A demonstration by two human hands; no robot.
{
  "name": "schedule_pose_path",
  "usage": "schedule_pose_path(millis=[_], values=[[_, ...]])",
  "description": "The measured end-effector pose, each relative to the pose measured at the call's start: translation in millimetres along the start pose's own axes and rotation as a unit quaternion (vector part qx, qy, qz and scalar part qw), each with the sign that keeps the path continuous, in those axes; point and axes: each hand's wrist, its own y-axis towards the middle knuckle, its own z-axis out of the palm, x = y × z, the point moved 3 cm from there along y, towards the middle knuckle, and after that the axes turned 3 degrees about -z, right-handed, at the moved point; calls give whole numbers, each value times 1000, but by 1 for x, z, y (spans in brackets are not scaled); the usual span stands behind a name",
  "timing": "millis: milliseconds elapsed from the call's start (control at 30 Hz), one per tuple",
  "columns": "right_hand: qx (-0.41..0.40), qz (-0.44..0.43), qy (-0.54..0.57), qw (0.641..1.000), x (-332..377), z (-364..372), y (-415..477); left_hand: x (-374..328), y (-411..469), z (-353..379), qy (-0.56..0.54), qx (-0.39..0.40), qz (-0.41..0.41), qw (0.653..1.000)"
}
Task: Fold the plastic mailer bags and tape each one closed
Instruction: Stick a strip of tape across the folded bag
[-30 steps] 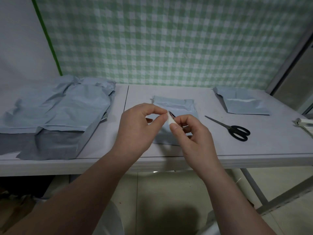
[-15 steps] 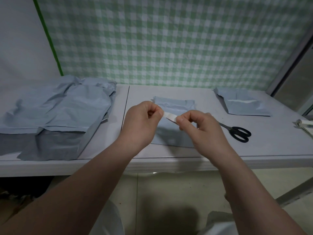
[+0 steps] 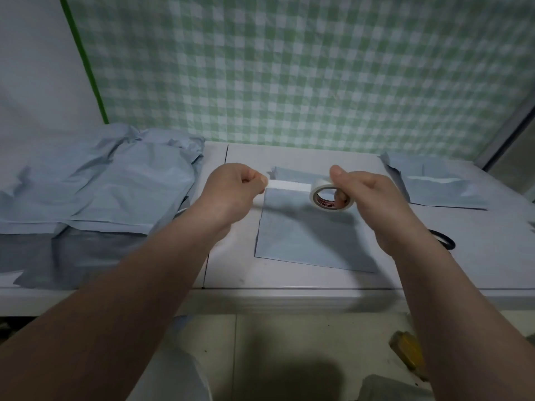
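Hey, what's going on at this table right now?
A person is taping mailer bags. The right hand holds a tape roll and the left hand pinches its free end, with a white strip stretched between them above a folded bag on the table. That bag shows no tape yet. A pile of unfolded bags lies at left; scissors peek out by the right wrist.
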Motion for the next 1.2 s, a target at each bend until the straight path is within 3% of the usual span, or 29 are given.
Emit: schedule_pose_path(millis=[233, 467, 1200], values=[[60, 2, 218, 974, -25, 4, 20, 20, 17, 8, 13, 9, -25, 1000], [51, -63, 160, 984, -37, 11, 32, 37, 25, 13, 79, 12, 9, 997], [85, -50, 30, 995, -49, 22, 27, 44, 30, 14, 253, 32, 87, 963]])
